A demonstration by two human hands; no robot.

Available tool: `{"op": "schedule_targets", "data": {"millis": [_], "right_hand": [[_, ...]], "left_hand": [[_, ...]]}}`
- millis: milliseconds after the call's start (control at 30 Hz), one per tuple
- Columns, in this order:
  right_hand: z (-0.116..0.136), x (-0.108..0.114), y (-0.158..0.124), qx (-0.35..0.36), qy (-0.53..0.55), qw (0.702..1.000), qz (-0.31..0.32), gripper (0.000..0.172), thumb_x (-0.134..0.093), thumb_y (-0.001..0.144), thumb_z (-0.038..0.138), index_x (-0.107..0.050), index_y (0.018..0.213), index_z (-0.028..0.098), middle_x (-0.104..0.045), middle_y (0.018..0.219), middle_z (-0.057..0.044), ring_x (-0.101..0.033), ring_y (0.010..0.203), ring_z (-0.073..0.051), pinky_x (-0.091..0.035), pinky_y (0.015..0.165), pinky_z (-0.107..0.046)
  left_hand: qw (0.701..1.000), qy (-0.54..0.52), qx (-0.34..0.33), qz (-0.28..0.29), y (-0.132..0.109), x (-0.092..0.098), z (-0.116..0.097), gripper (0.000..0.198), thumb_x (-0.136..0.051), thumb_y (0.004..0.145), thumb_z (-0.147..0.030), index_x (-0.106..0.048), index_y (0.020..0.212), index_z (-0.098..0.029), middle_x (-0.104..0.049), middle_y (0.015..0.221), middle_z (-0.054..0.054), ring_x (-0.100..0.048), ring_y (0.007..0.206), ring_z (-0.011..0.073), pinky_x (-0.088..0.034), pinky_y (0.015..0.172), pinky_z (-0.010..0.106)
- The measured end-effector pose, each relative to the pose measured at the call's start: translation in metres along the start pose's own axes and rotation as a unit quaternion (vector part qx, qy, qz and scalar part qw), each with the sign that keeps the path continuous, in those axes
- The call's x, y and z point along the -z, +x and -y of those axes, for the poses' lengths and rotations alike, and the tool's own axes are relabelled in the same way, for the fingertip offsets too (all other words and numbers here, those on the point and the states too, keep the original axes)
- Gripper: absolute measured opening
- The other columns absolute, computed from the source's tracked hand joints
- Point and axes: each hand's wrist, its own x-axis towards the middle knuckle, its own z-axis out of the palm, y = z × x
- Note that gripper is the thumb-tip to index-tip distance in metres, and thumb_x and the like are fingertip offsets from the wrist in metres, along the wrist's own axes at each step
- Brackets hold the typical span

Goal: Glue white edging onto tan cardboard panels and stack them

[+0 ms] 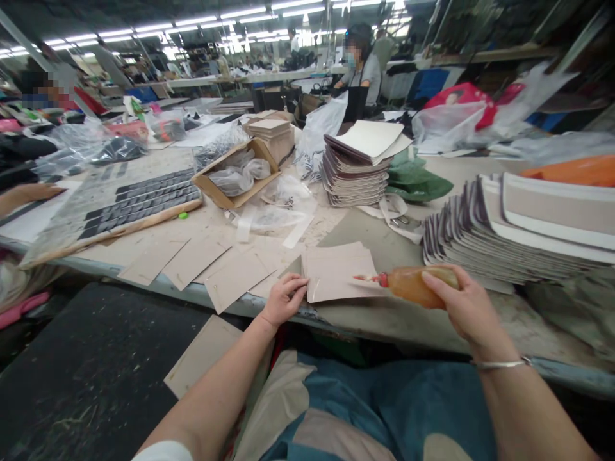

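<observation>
My right hand is wrapped round a squeeze bottle of amber liquid that looks like glue. The bottle lies nearly level, its red-tipped nozzle pointing left over a small stack of beige panels. At the left edge of that stack, my left hand has its fingers curled together at the top panel's edge; whether they pinch it is unclear. A shiny wet streak shows on this panel near the fingers. Farther left, several loose beige panels lie along the table edge, some with similar marks near an edge.
Tall stacks of layered panels stand at the centre back and at the right. A cardboard box holds plastic bags. Left of it lies a board with rows of dark pieces. Another person's hand rests at the far left.
</observation>
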Motion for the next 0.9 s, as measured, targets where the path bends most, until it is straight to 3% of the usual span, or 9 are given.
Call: {"op": "schedule_targets", "data": {"millis": [200,300,400,567,667,733,833,900], "right_hand": [[-0.016,0.013,0.012,-0.020,-0.009,0.997,-0.078,0.046,-0.066,0.064,0.057,-0.064,0.093,0.021,-0.063,0.081,-0.003,-0.056,0.071,-0.020,-0.044,0.061,-0.032],[-0.017,0.014,0.012,-0.011,-0.072,0.995,-0.071,0.044,-0.065,0.065,0.057,-0.064,0.091,0.021,-0.063,0.079,-0.002,-0.056,0.071,-0.021,-0.043,0.063,-0.032],[-0.014,0.023,0.009,-0.027,-0.067,0.997,-0.035,0.041,-0.065,0.064,0.055,-0.065,0.087,0.021,-0.064,0.075,-0.003,-0.056,0.068,-0.021,-0.042,0.059,-0.031],[-0.017,0.047,0.002,-0.061,0.003,0.995,0.076,0.037,-0.067,0.065,0.047,-0.066,0.087,0.018,-0.066,0.082,-0.007,-0.058,0.073,-0.023,-0.043,0.065,-0.032],[-0.026,0.056,0.000,-0.098,0.074,0.984,0.130,0.039,-0.071,0.062,0.046,-0.065,0.088,0.017,-0.067,0.086,-0.009,-0.059,0.076,-0.025,-0.044,0.067,-0.034],[-0.032,0.059,-0.001,-0.129,0.160,0.969,0.137,0.041,-0.073,0.060,0.043,-0.064,0.091,0.018,-0.066,0.089,-0.011,-0.060,0.075,-0.026,-0.045,0.063,-0.034],[-0.035,0.059,0.000,-0.166,0.268,0.944,0.097,0.041,-0.075,0.058,0.039,-0.063,0.093,0.021,-0.066,0.089,-0.011,-0.060,0.068,-0.024,-0.045,0.055,-0.032],[-0.032,0.057,0.000,-0.183,0.316,0.928,0.073,0.041,-0.074,0.059,0.039,-0.063,0.094,0.021,-0.066,0.092,-0.010,-0.061,0.068,-0.023,-0.045,0.052,-0.031]], "left_hand": [[1.000,0.019,-0.002,0.001,0.000,0.001,0.001,0.022,-0.053,0.084,-0.023,-0.066,0.102,-0.019,-0.061,0.094,0.008,-0.059,0.087,0.0158,-0.050,0.077,0.029],[1.000,0.024,-0.006,-0.009,0.000,0.000,0.002,0.022,-0.053,0.084,-0.024,-0.066,0.101,-0.019,-0.062,0.094,0.008,-0.060,0.087,0.0159,-0.051,0.078,0.030],[1.000,0.027,-0.001,-0.009,0.000,-0.001,0.003,0.021,-0.054,0.084,-0.025,-0.066,0.101,-0.019,-0.062,0.094,0.008,-0.059,0.089,0.0164,-0.051,0.079,0.031],[1.000,0.017,0.017,0.002,0.001,0.000,0.001,0.022,-0.055,0.083,-0.027,-0.067,0.100,-0.019,-0.061,0.095,0.008,-0.059,0.090,0.0171,-0.051,0.079,0.032],[0.998,-0.030,0.060,0.010,0.002,0.003,0.003,0.023,-0.058,0.081,-0.032,-0.068,0.096,-0.018,-0.061,0.095,0.008,-0.060,0.087,0.0173,-0.052,0.075,0.030],[0.988,-0.094,0.122,-0.009,0.005,0.008,0.006,0.027,-0.059,0.081,-0.037,-0.067,0.096,-0.017,-0.061,0.097,0.008,-0.061,0.084,0.0167,-0.053,0.071,0.030],[0.965,-0.168,0.188,-0.064,0.016,0.019,0.007,0.039,-0.056,0.082,-0.044,-0.059,0.111,-0.017,-0.062,0.103,0.009,-0.061,0.084,0.0165,-0.053,0.075,0.032],[0.973,-0.144,0.175,-0.033,0.031,0.025,-0.001,0.054,-0.057,0.080,-0.047,-0.049,0.125,-0.019,-0.059,0.111,0.011,-0.059,0.098,0.0202,-0.049,0.086,0.038]]}}
